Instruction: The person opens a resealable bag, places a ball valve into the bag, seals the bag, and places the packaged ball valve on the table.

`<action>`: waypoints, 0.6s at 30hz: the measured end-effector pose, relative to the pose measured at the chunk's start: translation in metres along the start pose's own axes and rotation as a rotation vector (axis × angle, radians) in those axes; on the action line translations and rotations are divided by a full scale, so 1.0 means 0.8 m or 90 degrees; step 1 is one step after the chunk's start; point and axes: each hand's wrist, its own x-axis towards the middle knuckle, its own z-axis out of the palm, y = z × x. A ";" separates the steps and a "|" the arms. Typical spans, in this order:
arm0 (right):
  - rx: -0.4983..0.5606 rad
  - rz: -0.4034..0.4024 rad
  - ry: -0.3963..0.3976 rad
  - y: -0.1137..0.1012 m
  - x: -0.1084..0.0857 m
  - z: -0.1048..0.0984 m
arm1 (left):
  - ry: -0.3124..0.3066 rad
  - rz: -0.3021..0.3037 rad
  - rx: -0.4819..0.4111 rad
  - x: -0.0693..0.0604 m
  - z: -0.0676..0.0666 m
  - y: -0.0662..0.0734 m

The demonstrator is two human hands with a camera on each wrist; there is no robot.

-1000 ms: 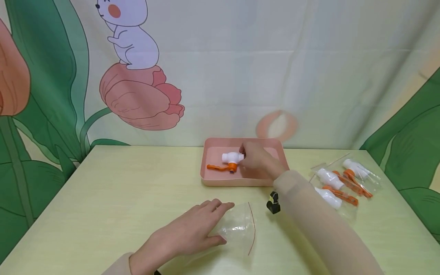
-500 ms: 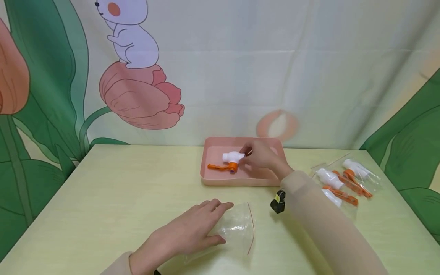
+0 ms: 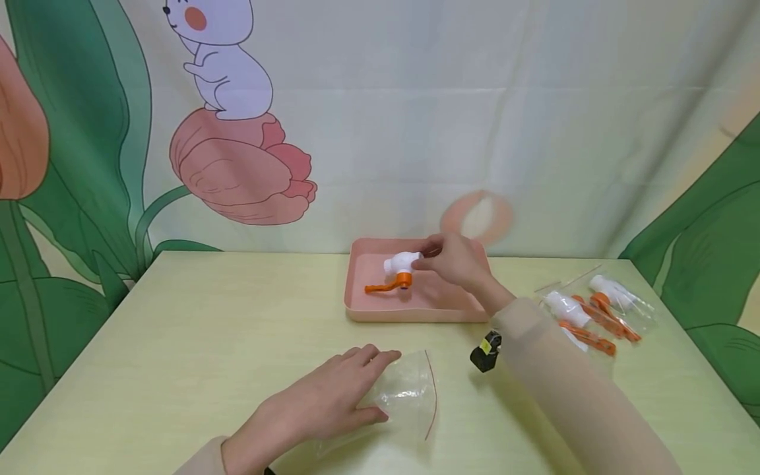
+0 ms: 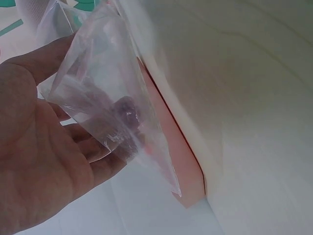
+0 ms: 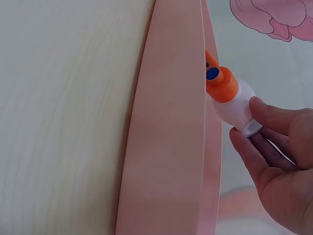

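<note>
In the head view my right hand (image 3: 454, 264) pinches one end of a white plastic ball valve (image 3: 402, 262) with an orange lever handle (image 3: 388, 284). The valve is tilted, its pinched end raised above the floor of a pink tray (image 3: 439, 315). The right wrist view has the valve's white end (image 5: 252, 128) between thumb and fingers. My left hand (image 3: 323, 399) rests at a clear zip bag (image 3: 406, 396) with a red seal line, thumb and fingers spread apart. In the left wrist view the bag (image 4: 98, 83) covers part of those fingers.
Several bagged valves (image 3: 594, 310) with orange handles lie on the table's right side, partly behind my right sleeve (image 3: 570, 376). A black wrist camera (image 3: 485, 353) hangs below that wrist. A printed cloth (image 3: 380, 145) stands behind the table (image 3: 237, 316).
My right hand has lifted the gripped end of the ball valve, so it now tilts up off the tray. The left hand and the bag have stayed almost still.
</note>
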 end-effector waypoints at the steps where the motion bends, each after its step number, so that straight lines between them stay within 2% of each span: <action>1: -0.005 0.005 0.008 0.001 -0.001 0.000 | 0.000 -0.001 0.001 0.000 0.000 0.000; 7: 0.014 0.016 0.060 -0.001 -0.008 -0.005 | 0.000 -0.004 0.001 0.002 -0.001 0.000; 18: 0.095 0.018 0.074 -0.003 -0.030 -0.011 | 0.022 0.002 -0.012 0.015 -0.007 -0.003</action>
